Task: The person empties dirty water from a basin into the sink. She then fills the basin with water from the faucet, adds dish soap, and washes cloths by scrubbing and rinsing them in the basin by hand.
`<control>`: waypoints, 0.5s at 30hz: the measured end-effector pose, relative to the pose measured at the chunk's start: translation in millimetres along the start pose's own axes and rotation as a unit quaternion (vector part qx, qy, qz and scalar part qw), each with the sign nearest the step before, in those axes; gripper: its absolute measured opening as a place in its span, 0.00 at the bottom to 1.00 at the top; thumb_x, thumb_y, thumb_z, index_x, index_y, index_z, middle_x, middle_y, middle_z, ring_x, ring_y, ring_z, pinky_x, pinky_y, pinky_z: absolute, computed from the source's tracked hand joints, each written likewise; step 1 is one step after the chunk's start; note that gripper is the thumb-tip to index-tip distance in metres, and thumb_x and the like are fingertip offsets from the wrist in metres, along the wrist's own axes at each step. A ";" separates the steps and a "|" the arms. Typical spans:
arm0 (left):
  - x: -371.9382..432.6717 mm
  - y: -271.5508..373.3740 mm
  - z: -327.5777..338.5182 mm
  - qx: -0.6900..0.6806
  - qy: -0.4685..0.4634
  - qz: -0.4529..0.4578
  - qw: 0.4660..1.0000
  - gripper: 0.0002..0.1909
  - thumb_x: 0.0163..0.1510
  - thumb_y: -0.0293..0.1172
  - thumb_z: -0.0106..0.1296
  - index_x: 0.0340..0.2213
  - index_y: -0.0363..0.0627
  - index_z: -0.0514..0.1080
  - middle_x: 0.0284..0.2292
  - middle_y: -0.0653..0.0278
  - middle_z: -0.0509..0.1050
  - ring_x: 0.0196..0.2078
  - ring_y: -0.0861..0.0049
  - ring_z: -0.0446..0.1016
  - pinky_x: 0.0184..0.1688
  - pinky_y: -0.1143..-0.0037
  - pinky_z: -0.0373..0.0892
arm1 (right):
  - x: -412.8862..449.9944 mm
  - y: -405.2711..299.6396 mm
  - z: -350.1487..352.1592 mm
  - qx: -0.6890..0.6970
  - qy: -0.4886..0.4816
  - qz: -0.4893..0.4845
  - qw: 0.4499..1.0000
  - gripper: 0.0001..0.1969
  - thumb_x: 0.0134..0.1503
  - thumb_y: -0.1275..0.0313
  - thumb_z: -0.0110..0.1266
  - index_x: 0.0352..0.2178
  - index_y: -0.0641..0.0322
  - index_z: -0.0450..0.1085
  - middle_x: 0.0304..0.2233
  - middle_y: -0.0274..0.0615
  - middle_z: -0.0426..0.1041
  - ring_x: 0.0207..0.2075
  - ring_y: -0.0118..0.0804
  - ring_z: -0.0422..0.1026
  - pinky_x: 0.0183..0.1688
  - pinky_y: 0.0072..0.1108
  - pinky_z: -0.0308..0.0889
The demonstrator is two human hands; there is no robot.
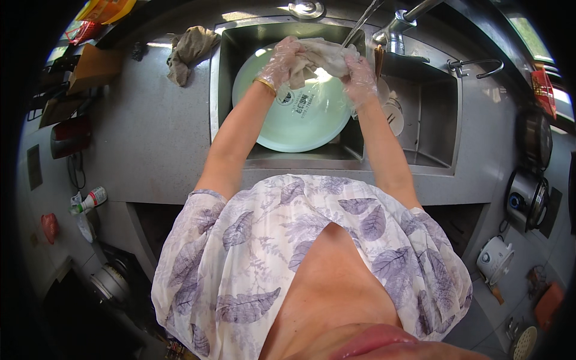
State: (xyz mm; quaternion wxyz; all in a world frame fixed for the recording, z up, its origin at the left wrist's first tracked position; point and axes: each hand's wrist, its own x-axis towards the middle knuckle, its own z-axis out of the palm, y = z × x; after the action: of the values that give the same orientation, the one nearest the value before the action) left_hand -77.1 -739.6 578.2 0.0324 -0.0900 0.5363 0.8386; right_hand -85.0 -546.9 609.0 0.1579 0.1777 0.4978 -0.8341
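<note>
A wet, pale cloth [321, 54] stretches between my hands above a large light-green basin [288, 130]. My left hand [283, 63], in a clear plastic glove, grips the cloth's left end. At the other end, my right hand [360, 76], gloved the same way, holds it bunched up. Running water [360, 24] falls onto the cloth near my right hand. The basin sits tilted in the left bowl of a steel sink [288, 163] and bears printed writing on its inside. Parts of my fingers are hidden by the cloth.
A chrome faucet [396, 33] stands behind the sink divider. Cups [393, 118] and chopsticks [379, 60] are by the right bowl. A crumpled brown cloth [189, 51] lies on the counter to the left. Farther right are a thin curved tap [477, 67] and a pressure cooker [526, 198].
</note>
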 end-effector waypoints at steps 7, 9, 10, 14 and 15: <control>-54.5 -2.4 109.8 0.479 -0.039 0.479 0.735 0.16 0.48 0.43 0.48 0.39 0.53 0.67 0.25 0.61 0.70 0.26 0.70 0.71 0.26 0.73 0.69 | 18.4 39.0 -32.0 0.020 -0.372 -0.114 0.921 0.13 0.51 0.66 0.50 0.38 0.59 0.65 0.38 0.34 0.67 0.38 0.30 0.67 0.41 0.20 0.64; -56.0 -1.4 105.9 0.685 -0.064 0.340 0.641 0.15 0.47 0.43 0.49 0.37 0.53 0.68 0.23 0.64 0.70 0.26 0.70 0.71 0.24 0.72 0.67 | 17.8 47.3 -26.7 0.174 -0.358 0.036 0.917 0.13 0.52 0.65 0.49 0.38 0.59 0.66 0.36 0.34 0.67 0.37 0.28 0.66 0.41 0.19 0.64; -39.8 -6.7 80.9 0.732 0.008 0.313 0.605 0.14 0.46 0.42 0.50 0.36 0.55 0.69 0.22 0.66 0.70 0.25 0.70 0.71 0.23 0.72 0.66 | 7.7 49.2 -8.0 0.248 -0.351 0.119 0.895 0.13 0.52 0.65 0.49 0.38 0.59 0.66 0.36 0.34 0.67 0.37 0.27 0.66 0.40 0.18 0.64; -35.6 -5.2 76.8 0.644 0.087 0.292 0.702 0.09 0.43 0.38 0.50 0.28 0.51 0.71 0.21 0.65 0.70 0.23 0.69 0.70 0.22 0.72 0.66 | -13.6 21.0 30.0 -0.006 -0.273 0.011 0.962 0.10 0.54 0.66 0.45 0.33 0.62 0.66 0.33 0.35 0.68 0.35 0.26 0.67 0.37 0.19 0.65; -41.6 -3.1 97.9 0.514 0.089 0.306 0.796 0.08 0.43 0.36 0.49 0.27 0.50 0.71 0.20 0.65 0.71 0.23 0.68 0.71 0.23 0.72 0.67 | 21.3 35.6 -16.0 0.011 -0.299 0.052 0.953 0.10 0.54 0.67 0.45 0.33 0.62 0.66 0.32 0.35 0.68 0.35 0.28 0.67 0.36 0.20 0.66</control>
State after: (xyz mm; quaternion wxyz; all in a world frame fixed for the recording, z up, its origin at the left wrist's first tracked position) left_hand -47.1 -647.9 623.1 -0.2322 0.0343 0.8887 0.3938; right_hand -85.9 -550.7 564.8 0.3411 -0.0523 0.4082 -0.8451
